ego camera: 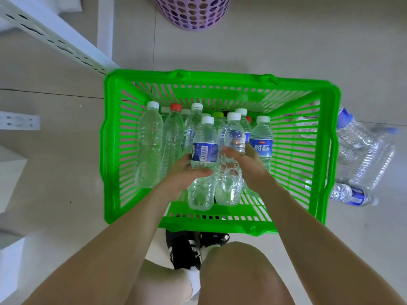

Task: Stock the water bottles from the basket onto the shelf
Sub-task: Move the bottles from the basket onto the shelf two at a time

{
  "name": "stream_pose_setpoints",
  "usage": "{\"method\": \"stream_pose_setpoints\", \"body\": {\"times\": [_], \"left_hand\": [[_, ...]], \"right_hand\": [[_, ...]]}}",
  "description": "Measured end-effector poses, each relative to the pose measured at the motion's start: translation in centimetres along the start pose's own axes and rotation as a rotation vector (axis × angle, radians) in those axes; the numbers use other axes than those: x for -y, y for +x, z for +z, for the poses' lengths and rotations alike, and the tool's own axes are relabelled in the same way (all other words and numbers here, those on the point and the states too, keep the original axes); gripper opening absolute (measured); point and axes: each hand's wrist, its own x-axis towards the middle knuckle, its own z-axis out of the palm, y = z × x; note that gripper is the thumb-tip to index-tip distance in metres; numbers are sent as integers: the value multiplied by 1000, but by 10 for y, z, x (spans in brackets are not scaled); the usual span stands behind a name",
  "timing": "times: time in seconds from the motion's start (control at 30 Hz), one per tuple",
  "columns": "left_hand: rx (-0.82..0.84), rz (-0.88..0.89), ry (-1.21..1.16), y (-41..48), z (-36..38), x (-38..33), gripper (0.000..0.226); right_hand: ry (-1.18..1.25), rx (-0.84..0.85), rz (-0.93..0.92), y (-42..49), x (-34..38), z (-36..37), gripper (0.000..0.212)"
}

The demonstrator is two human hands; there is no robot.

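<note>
A green slatted basket stands on the floor in front of me, holding several clear water bottles with white, red and green caps. My left hand grips a blue-labelled bottle around its middle, thumb across the front. My right hand grips a second blue-labelled bottle just beside the first. Both bottles are raised above the others in the basket. The white shelf's perforated upright runs along the upper left.
Several larger clear bottles lie on the floor right of the basket. A purple perforated bin stands behind it. White shelf parts sit at the left. My knees and black shoes are just below the basket.
</note>
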Motion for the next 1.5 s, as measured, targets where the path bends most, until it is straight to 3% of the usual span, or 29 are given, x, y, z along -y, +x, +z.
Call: {"method": "stream_pose_setpoints", "body": {"times": [0.13,0.23,0.33,0.4,0.57,0.67,0.9,1.0,1.13,1.33,1.5], "left_hand": [[-15,-29,-82,-12,-8,-1,69],[-54,-26,-124,-26,-17,-5,76],[-124,-27,-133,-43,-24,-11,81],[-153,-18,-134,-58,-28,-15,83],[-171,-9,-187,-104,-31,-30,75],[-151,14,-197,-137,-30,-44,73],[-179,35,-175,-214,-22,-70,77],[-200,52,-189,-248,-18,-79,80],[-206,95,-222,-292,-11,-93,78],[-198,200,-283,-359,0,-106,76],[-208,267,-278,-419,1,-108,89]], "right_hand": [[34,21,-32,-12,4,3,113],[6,14,-35,-25,10,4,136],[32,-7,-71,-31,7,-2,141],[72,-14,-84,-44,14,-1,134],[72,-29,-147,-89,41,1,63],[101,-14,-150,-116,54,2,46],[139,44,-173,-188,88,-3,66],[128,74,-200,-221,101,-7,45],[136,93,-246,-264,120,-12,35],[170,99,-340,-328,140,-15,55],[248,107,-433,-393,148,-14,49]]}}
